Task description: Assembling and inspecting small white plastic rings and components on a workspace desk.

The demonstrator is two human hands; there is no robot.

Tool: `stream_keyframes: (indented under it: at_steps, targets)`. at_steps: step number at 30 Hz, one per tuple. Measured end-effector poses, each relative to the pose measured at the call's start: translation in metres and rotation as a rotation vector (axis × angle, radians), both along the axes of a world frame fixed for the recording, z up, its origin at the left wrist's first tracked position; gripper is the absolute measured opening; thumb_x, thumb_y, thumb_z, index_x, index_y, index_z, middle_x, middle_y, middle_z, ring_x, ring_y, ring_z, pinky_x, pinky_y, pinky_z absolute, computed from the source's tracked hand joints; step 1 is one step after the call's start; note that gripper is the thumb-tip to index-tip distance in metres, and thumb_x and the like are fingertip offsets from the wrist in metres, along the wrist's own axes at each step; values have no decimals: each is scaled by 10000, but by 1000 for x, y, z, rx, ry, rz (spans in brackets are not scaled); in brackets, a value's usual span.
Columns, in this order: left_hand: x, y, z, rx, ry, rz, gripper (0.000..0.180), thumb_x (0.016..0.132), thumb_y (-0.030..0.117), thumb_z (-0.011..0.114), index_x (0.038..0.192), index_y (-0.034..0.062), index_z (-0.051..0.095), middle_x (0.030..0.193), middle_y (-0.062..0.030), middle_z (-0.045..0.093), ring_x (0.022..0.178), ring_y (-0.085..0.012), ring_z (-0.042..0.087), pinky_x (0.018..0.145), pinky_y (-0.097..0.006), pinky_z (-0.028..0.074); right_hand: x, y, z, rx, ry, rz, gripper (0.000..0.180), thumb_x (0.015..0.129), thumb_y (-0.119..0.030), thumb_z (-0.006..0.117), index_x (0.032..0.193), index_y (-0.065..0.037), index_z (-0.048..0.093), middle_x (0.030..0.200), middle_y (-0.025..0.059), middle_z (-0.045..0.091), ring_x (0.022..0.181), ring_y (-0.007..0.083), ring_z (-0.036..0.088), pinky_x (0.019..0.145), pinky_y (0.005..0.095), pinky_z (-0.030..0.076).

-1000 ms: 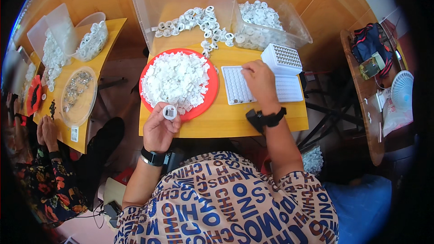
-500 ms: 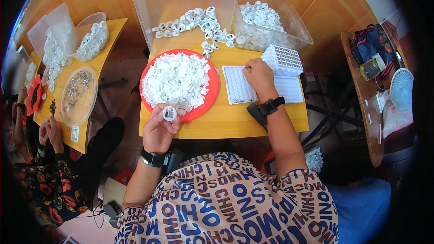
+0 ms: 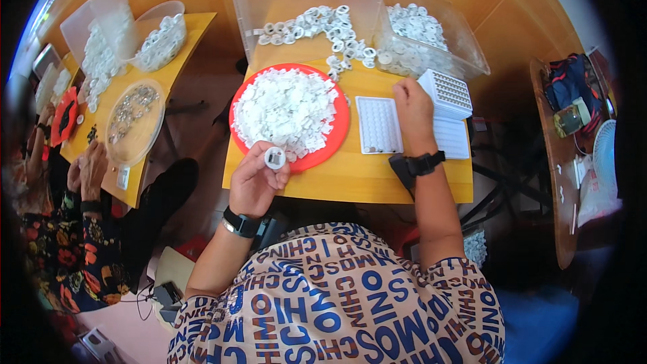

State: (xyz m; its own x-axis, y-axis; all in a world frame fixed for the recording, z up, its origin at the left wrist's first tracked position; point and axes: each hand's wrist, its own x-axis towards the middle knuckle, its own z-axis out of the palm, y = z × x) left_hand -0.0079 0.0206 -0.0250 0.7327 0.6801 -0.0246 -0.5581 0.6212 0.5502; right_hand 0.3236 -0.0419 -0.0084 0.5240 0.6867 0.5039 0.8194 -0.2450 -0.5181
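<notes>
My left hand (image 3: pixel 253 180) pinches a small round white plastic part (image 3: pixel 274 158) with a dark metallic piece at its middle, held over the near edge of a red round tray (image 3: pixel 344 111). That tray carries a heap of small white pieces (image 3: pixel 286 106). To the right, my right hand (image 3: pixel 414 109) has curled fingers by the upper right corner of a white tray with rows of round pockets (image 3: pixel 379 125). Whatever its fingertips hold is hidden. Just beyond it stands a stack of white trays (image 3: pixel 446 96), the top one filled with rows of small metallic pieces.
A clear bin (image 3: pixel 465 61) of round white parts stands at the back right of the yellow table (image 3: pixel 317 185); loose round parts (image 3: pixel 337 27) lie beside it. At left, a co-worker's hands (image 3: pixel 89 165) work at another table, near a clear round tray (image 3: pixel 158 125).
The whole view has shifted, so the tables sit further right. My right hand has drawn rightward off the pocketed tray, its fingers more curled. My left hand still holds the round part.
</notes>
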Motion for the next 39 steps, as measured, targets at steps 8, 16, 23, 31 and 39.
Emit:
stream_keyframes:
  at_steps: [8, 16, 23, 31, 39]
  targets:
    - [0, -1, -5, -1, -23, -20, 208, 933, 211, 505, 1034, 30, 503, 868, -150, 616, 726, -194, 585, 644, -271, 469, -51, -6, 35, 74, 922, 427, 59, 869, -59, 610, 902, -10, 608, 789, 15, 627, 719, 67, 575, 660, 213, 465]
    - [-3, -2, 0, 58, 4, -2, 186, 943, 208, 485, 1025, 43, 503, 848, -138, 634, 657, -169, 578, 575, -232, 451, -141, -3, 42, -11, 1002, 728, 85, 838, -11, 648, 915, 1, 614, 837, 15, 646, 778, 76, 606, 718, 225, 496]
    - [-2, -8, 10, 75, 82, 26, 162, 940, 191, 482, 999, 42, 504, 833, -105, 634, 636, -134, 566, 577, -222, 446, -175, -5, 47, -41, 568, 764, 52, 807, -3, 641, 838, -6, 600, 757, 101, 643, 683, 191, 650, 623, 283, 502]
    - [-1, -14, 9, 109, 220, 94, 121, 938, 154, 463, 990, 49, 493, 780, -49, 589, 643, -108, 539, 603, -219, 430, -185, -5, 46, 8, 127, 742, 73, 777, -16, 612, 821, -42, 560, 758, 116, 587, 746, 304, 586, 657, 399, 475]
    - [2, -20, 20, 225, 423, 161, 101, 934, 161, 458, 954, 72, 501, 778, -9, 564, 652, -73, 492, 606, -196, 384, -187, -5, 45, -34, 21, 793, 91, 751, 1, 592, 829, -26, 552, 779, 125, 586, 772, 315, 575, 691, 411, 470]
